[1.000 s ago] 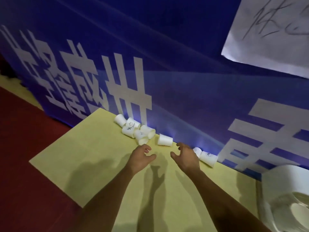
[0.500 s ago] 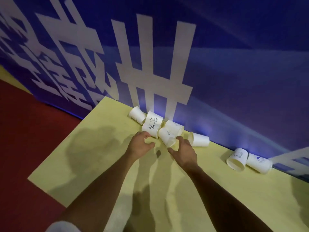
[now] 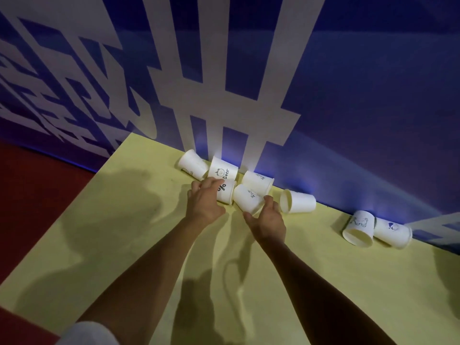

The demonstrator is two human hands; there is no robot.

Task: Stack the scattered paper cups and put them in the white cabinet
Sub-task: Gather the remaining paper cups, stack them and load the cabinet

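Observation:
Several white paper cups lie on their sides on a yellow mat [image 3: 124, 245], along the foot of a blue banner. My left hand [image 3: 206, 201] reaches over the cup printed with "%" [image 3: 225, 194], fingers stretched and touching it. My right hand [image 3: 267, 220] has thumb and fingers curled round the mouth end of a tilted cup [image 3: 246, 199]. Behind them lie a "Bear" cup [image 3: 222, 170], a plain cup [image 3: 193, 164] and another cup [image 3: 257, 181]. One cup [image 3: 297, 201] lies to the right of my right hand. Two more cups [image 3: 359, 227] [image 3: 393, 231] lie far right. No white cabinet is in view.
The blue banner with large white characters [image 3: 224, 83] stands upright right behind the cups. Red floor [image 3: 37, 195] borders the mat on the left. Shadows of my arms fall across the mat.
The view has moved closer to the cups. Both hands have reached forward; the left now touches the "%" cup and the right has taken hold of the tilted cup.

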